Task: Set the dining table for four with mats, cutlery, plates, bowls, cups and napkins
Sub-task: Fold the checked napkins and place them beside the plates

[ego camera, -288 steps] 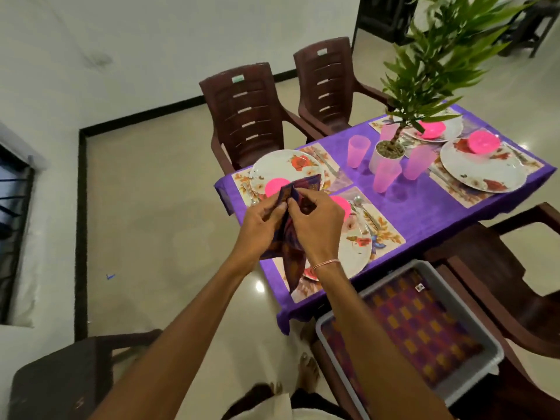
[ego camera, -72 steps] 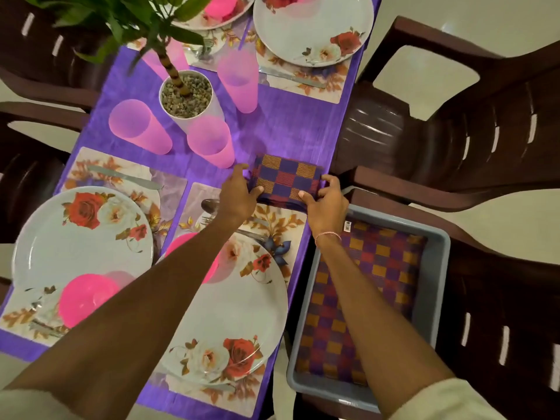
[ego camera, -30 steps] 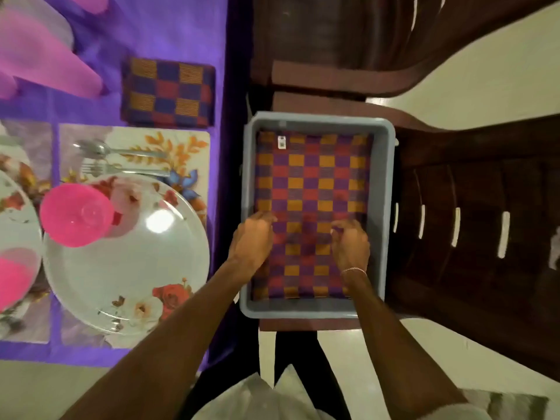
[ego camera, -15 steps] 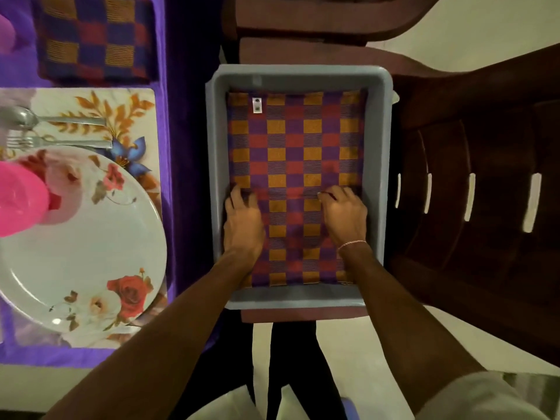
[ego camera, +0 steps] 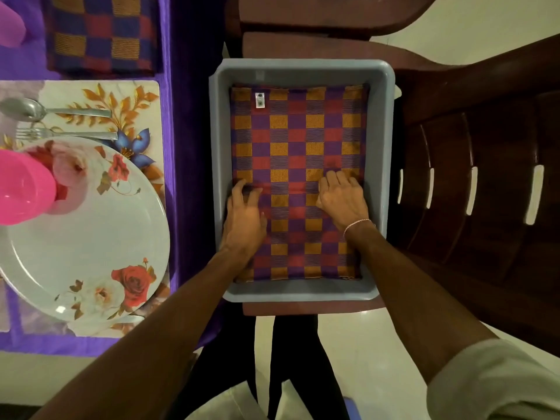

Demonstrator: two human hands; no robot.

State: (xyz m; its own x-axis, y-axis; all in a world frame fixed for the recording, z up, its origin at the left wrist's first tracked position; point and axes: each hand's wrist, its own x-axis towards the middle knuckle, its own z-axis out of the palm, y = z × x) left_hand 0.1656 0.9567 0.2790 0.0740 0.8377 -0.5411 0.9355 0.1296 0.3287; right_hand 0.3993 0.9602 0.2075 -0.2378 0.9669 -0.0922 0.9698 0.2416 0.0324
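Observation:
A checked purple, red and orange napkin (ego camera: 298, 131) lies flat in a grey tray (ego camera: 380, 140) on a chair seat. My left hand (ego camera: 244, 216) is at the cloth's left edge and my right hand (ego camera: 342, 198) near its right edge. Both have bent fingers digging into the cloth, which puckers at the fingertips. A folded checked napkin (ego camera: 100, 31) lies on the purple tablecloth (ego camera: 181, 147) above a floral mat (ego camera: 133, 98). The mat holds a spoon (ego camera: 45, 110), a fork (ego camera: 66, 134) and a floral plate (ego camera: 91, 231) carrying a pink bowl (ego camera: 21, 189).
Brown plastic chairs (ego camera: 485, 192) stand to the right of and behind the tray. A pink cup (ego camera: 9, 25) shows at the top left corner. My legs and the pale floor (ego camera: 363, 344) are below the tray.
The folded napkin was laid on the table above the mat. Both hands then went into the tray and slid forward on the cloth; their fingers now curl into it.

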